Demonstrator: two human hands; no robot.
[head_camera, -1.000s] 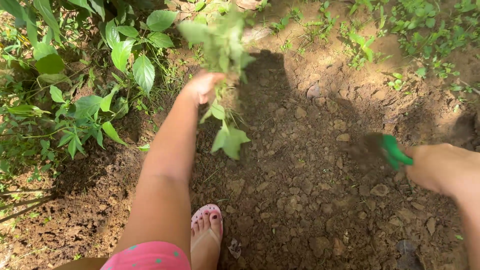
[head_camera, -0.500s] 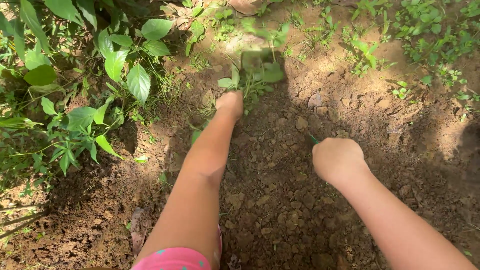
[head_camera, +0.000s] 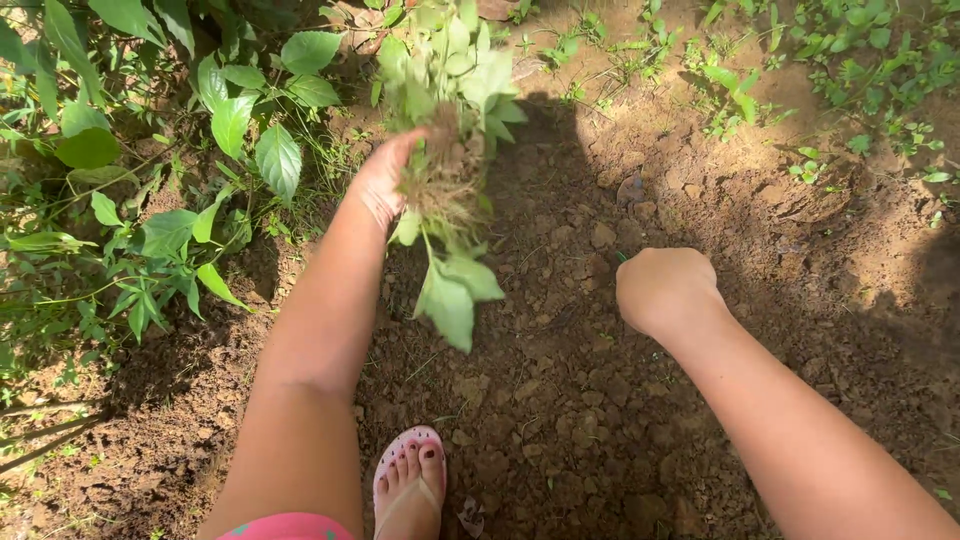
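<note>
Crouched over a patch of dry, cloddy brown soil (head_camera: 560, 400), you hold a pulled-up clump of green leafy weeds with pale tangled roots (head_camera: 445, 150) in your left hand (head_camera: 385, 180). That hand is closed around the clump at the root ball, fingers wrapped on the far side of it, palm turned toward the ground ahead. The clump hangs clear of the earth; it touches only your hand.

Its long axis runs roughly up and down the frame: bright leaves fan out above your fingers toward the sunlit ground, the roots bunch at the grip, and a few limp, larger leaves (head_camera: 450, 295) dangle below toward your foot in a pink flip-flop sandal (head_camera: 410, 480).

Your right hand (head_camera: 665, 290) sits to the right of the clump and a little nearer your body, well apart from it, low over the shaded soil. It is clenched into a tight fist. Only a thin sliver of green (head_camera: 622, 257) shows at its upper left edge, so what it grips cannot be told with certainty.

The left hand is therefore the only one on the weeds, and the clump lies ahead and to the left of the right fist. Broad-leaved green plants (head_camera: 240, 110) crowd the left border just beside your left forearm, and small seedlings (head_camera: 740, 90) dot the lit ground at the upper right.
</note>
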